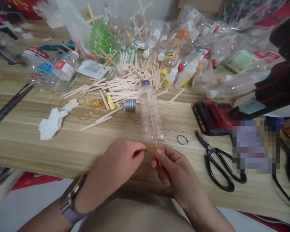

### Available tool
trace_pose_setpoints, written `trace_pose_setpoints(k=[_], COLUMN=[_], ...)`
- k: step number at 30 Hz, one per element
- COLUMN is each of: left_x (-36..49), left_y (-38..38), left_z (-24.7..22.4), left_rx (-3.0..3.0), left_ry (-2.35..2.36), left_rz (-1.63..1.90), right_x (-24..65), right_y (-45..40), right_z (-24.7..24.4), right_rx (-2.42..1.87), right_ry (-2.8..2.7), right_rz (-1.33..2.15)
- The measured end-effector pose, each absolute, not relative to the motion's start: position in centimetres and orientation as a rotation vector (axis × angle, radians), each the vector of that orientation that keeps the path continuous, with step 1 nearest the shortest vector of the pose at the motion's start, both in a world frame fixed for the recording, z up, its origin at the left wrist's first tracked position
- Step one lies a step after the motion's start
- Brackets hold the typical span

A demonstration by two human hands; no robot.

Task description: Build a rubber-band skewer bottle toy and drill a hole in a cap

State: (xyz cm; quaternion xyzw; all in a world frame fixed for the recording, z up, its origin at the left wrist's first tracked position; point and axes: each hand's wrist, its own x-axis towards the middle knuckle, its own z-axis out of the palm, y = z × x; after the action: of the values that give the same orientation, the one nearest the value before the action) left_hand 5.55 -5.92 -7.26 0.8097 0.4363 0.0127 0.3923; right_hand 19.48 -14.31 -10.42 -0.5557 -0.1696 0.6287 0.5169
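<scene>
My right hand (172, 170) pinches the lower end of a thin wooden stick (153, 124) that slants up over a clear plastic bottle. My left hand (129, 158) is just left of the stick's lower end, thumb and fingers pressed together; whatever they hold is too small to make out. The ribbed bottle (146, 116) with a purple cap lies on the table beyond my hands, its cap pointing away. Left of it stands a spool of multicoloured thread (130, 105). A purple ring (182, 140) lies to the right of the bottle's base.
Black scissors (209, 149) and a red power tool (212, 117) lie at the right. Flat craft sticks (122, 84), rubber bands (96, 103) and white tissue (50, 124) lie left of centre. Glue bottles (187, 75) and many plastic bottles fill the back.
</scene>
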Motion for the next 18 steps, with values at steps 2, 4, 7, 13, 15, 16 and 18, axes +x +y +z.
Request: trace_pose_setpoints(k=[2, 4, 7, 13, 15, 16, 18], left_x=[5.7, 5.8, 5.9, 5.5, 5.6, 5.7, 6.0], left_y=[-5.3, -4.7, -4.1, -2.9, -3.1, -3.4, -4.1], left_z=[-7.0, -7.0, -7.5, -8.7, -8.9, -9.0, -9.1], left_rx=[2.006, 1.946, 1.865, 1.406, 1.247, 1.182, 1.07], left_ry=[1.091, 1.06, 0.988, 0.843, 0.833, 0.829, 0.799], left_rz=[0.0, -0.014, -0.097, -0.175, -0.111, -0.061, 0.022], right_x=[19.5, 19.4, 19.4, 19.9, 20.1, 20.1, 20.1], right_y=[-14.3, -14.3, -14.3, -14.7, -14.8, -14.8, -14.9], right_z=[-10.4, -10.3, -10.1, -9.2, -9.2, -9.3, -9.5], right_rx=[-1.319, -1.307, -1.261, -1.018, -0.983, -0.979, -0.99], right_ry=[-0.422, -0.426, -0.384, -0.104, -0.076, -0.073, -0.069], right_rz=[1.528, 1.543, 1.584, 1.804, 1.851, 1.863, 1.867])
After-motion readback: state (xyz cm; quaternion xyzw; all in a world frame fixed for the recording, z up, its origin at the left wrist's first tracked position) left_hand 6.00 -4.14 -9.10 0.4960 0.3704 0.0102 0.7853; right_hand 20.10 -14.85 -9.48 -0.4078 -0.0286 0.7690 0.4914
